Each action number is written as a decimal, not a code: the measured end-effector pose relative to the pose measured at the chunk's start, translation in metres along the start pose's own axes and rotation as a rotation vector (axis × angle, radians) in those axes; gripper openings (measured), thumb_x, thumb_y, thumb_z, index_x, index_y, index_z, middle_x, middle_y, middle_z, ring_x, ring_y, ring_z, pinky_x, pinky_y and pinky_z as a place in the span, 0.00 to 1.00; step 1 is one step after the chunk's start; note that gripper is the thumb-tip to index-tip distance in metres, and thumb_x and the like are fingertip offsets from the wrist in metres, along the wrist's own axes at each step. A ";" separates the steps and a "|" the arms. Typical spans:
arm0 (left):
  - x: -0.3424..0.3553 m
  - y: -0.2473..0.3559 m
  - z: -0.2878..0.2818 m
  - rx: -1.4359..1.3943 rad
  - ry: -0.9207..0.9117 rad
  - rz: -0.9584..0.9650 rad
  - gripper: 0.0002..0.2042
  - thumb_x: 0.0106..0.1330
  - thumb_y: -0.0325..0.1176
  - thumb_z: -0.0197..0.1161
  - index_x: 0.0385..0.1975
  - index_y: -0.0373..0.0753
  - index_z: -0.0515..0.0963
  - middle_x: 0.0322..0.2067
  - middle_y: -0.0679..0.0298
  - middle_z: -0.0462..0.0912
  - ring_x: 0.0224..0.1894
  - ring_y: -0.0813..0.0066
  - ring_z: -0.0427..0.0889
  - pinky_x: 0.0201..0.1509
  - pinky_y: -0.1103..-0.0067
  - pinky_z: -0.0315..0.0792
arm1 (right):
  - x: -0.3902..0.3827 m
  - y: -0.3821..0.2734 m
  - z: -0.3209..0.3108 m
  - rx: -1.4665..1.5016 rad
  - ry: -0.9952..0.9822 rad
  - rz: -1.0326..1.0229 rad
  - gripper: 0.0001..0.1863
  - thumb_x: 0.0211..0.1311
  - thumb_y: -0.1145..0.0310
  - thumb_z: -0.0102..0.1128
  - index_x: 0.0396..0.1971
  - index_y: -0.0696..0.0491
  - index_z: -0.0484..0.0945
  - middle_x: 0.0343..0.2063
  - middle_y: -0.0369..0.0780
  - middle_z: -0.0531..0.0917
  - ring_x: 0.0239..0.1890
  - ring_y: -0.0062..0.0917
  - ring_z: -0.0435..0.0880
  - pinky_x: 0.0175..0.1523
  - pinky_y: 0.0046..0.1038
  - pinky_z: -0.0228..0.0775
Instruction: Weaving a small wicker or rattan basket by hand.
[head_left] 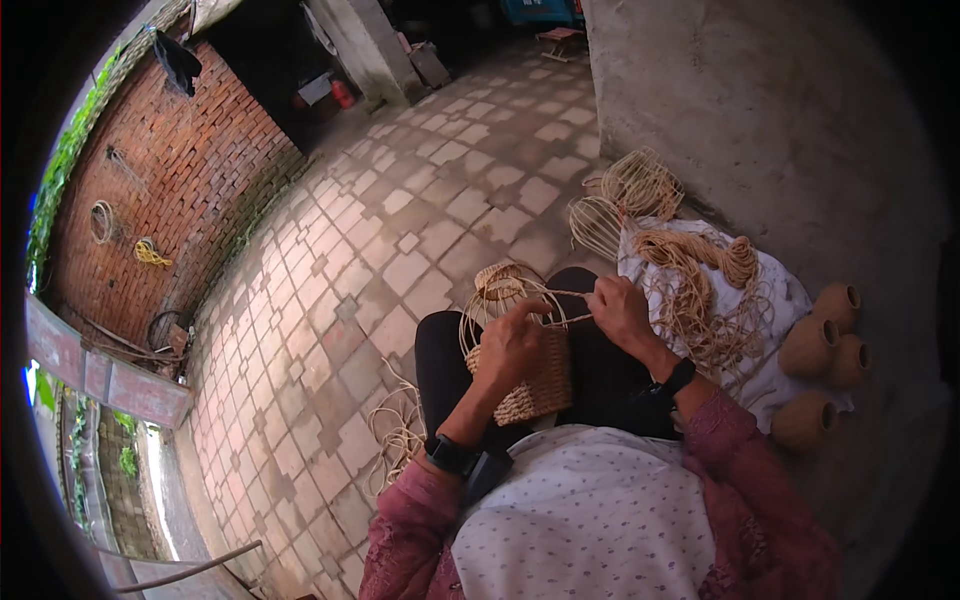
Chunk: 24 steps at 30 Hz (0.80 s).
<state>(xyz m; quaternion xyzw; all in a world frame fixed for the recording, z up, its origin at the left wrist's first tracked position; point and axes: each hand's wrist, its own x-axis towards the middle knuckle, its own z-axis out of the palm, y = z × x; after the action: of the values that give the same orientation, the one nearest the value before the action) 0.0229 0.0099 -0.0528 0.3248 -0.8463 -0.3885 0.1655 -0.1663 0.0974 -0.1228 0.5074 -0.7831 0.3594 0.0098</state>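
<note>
A partly woven basket point(537, 385) of pale plaited fibre lies tilted on my lap, its bare rib frame point(473, 322) showing at the far left. My left hand point(513, 345) is closed at the basket's upper edge, fingers bent around it; the exact grip is partly hidden. To its right, my right hand point(622, 311) is closed on a tan cord point(570, 293) that runs across from the basket. Two strands stretch between the hands. A small woven piece point(503, 281) shows at the basket's far end.
At my right, a white cloth point(778, 275) bears tangled tan cord point(705, 290). Several brown rounded pots point(808, 346) stand beside it. Open rib frames point(640, 187) lie farther off by the grey wall point(750, 120). Loose strands point(398, 435) rest on the paved floor point(330, 330) at left.
</note>
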 end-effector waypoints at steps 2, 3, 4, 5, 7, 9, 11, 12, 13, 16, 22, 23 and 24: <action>0.000 -0.002 0.000 -0.022 0.009 0.023 0.12 0.61 0.29 0.54 0.44 0.42 0.78 0.28 0.59 0.82 0.29 0.72 0.82 0.33 0.76 0.75 | 0.001 0.009 -0.015 -0.003 -0.128 0.130 0.09 0.54 0.65 0.60 0.27 0.54 0.73 0.29 0.42 0.76 0.37 0.38 0.75 0.42 0.43 0.65; 0.000 -0.004 0.002 -0.010 0.009 0.000 0.13 0.61 0.29 0.55 0.44 0.42 0.78 0.29 0.58 0.83 0.30 0.72 0.82 0.34 0.76 0.75 | 0.003 0.003 -0.017 0.002 -0.090 0.112 0.09 0.54 0.65 0.60 0.29 0.54 0.73 0.30 0.42 0.77 0.39 0.39 0.76 0.43 0.42 0.65; 0.000 -0.005 0.003 0.002 0.010 -0.024 0.13 0.60 0.30 0.55 0.45 0.42 0.78 0.30 0.58 0.83 0.31 0.71 0.82 0.35 0.76 0.75 | 0.007 -0.002 -0.010 0.045 0.021 -0.034 0.10 0.55 0.64 0.60 0.30 0.54 0.73 0.32 0.42 0.77 0.40 0.39 0.76 0.44 0.42 0.64; 0.001 -0.007 0.006 0.003 0.009 -0.020 0.13 0.60 0.30 0.55 0.45 0.42 0.78 0.30 0.58 0.83 0.31 0.71 0.82 0.35 0.76 0.75 | 0.012 -0.008 0.000 0.088 0.134 -0.179 0.11 0.55 0.64 0.59 0.31 0.55 0.72 0.33 0.42 0.78 0.41 0.39 0.76 0.45 0.42 0.63; 0.002 -0.011 0.007 0.009 0.021 0.015 0.13 0.60 0.31 0.56 0.45 0.43 0.78 0.30 0.58 0.83 0.32 0.71 0.82 0.36 0.76 0.75 | 0.018 -0.028 0.011 0.007 0.168 -0.249 0.10 0.56 0.64 0.59 0.32 0.54 0.71 0.33 0.42 0.78 0.41 0.38 0.76 0.46 0.41 0.61; 0.000 -0.005 0.006 -0.013 0.023 -0.006 0.13 0.60 0.31 0.56 0.44 0.42 0.78 0.31 0.58 0.83 0.32 0.71 0.82 0.37 0.76 0.74 | 0.020 -0.038 0.016 0.012 -0.091 -0.327 0.08 0.57 0.65 0.57 0.31 0.53 0.70 0.29 0.41 0.78 0.39 0.36 0.78 0.44 0.39 0.60; 0.000 -0.006 0.003 -0.040 0.030 -0.033 0.13 0.60 0.30 0.56 0.44 0.42 0.78 0.31 0.58 0.83 0.32 0.71 0.82 0.38 0.76 0.74 | 0.017 -0.037 0.014 0.002 -0.034 -0.341 0.06 0.58 0.67 0.56 0.31 0.52 0.71 0.25 0.39 0.78 0.36 0.36 0.78 0.43 0.37 0.59; -0.001 -0.011 0.002 -0.097 0.071 -0.045 0.13 0.59 0.30 0.57 0.44 0.42 0.78 0.31 0.60 0.82 0.32 0.73 0.81 0.37 0.77 0.74 | 0.012 -0.030 0.002 0.005 -0.025 -0.335 0.05 0.58 0.68 0.55 0.30 0.52 0.71 0.24 0.39 0.78 0.35 0.36 0.79 0.42 0.38 0.60; -0.002 -0.017 0.000 -0.154 0.113 -0.057 0.13 0.59 0.29 0.57 0.44 0.42 0.77 0.31 0.61 0.82 0.31 0.74 0.80 0.36 0.78 0.74 | 0.006 -0.021 -0.009 0.007 -0.016 -0.330 0.04 0.58 0.68 0.54 0.28 0.52 0.71 0.23 0.39 0.78 0.34 0.36 0.79 0.41 0.39 0.60; -0.002 -0.027 -0.004 -0.371 0.102 -0.123 0.12 0.59 0.26 0.58 0.43 0.42 0.76 0.29 0.68 0.78 0.29 0.83 0.75 0.30 0.84 0.69 | -0.009 0.024 -0.043 -0.097 -0.164 0.094 0.07 0.55 0.67 0.58 0.28 0.54 0.73 0.25 0.40 0.79 0.36 0.37 0.79 0.42 0.42 0.63; -0.008 -0.028 0.004 -0.394 0.127 -0.107 0.10 0.59 0.26 0.58 0.41 0.41 0.77 0.27 0.70 0.77 0.29 0.86 0.72 0.30 0.86 0.66 | 0.025 -0.011 -0.030 -0.087 0.026 -0.221 0.24 0.58 0.59 0.57 0.53 0.54 0.70 0.46 0.43 0.77 0.51 0.37 0.72 0.53 0.41 0.60; -0.009 -0.026 0.004 -0.391 0.123 -0.102 0.10 0.59 0.26 0.58 0.41 0.41 0.77 0.27 0.70 0.77 0.29 0.86 0.72 0.30 0.86 0.66 | 0.031 -0.023 -0.023 -0.148 -0.003 -0.262 0.28 0.58 0.59 0.58 0.57 0.53 0.67 0.48 0.43 0.75 0.52 0.36 0.71 0.54 0.40 0.59; -0.010 -0.026 0.005 -0.370 0.132 -0.085 0.09 0.59 0.26 0.58 0.40 0.41 0.77 0.27 0.70 0.77 0.29 0.85 0.73 0.30 0.86 0.67 | 0.036 -0.034 -0.012 -0.148 0.046 -0.278 0.19 0.58 0.60 0.57 0.47 0.53 0.74 0.43 0.41 0.77 0.49 0.34 0.73 0.53 0.39 0.58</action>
<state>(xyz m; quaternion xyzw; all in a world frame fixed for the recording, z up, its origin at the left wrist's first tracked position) 0.0388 0.0066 -0.0760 0.3490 -0.7333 -0.5218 0.2611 -0.1611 0.0679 -0.0814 0.6004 -0.7294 0.3073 0.1146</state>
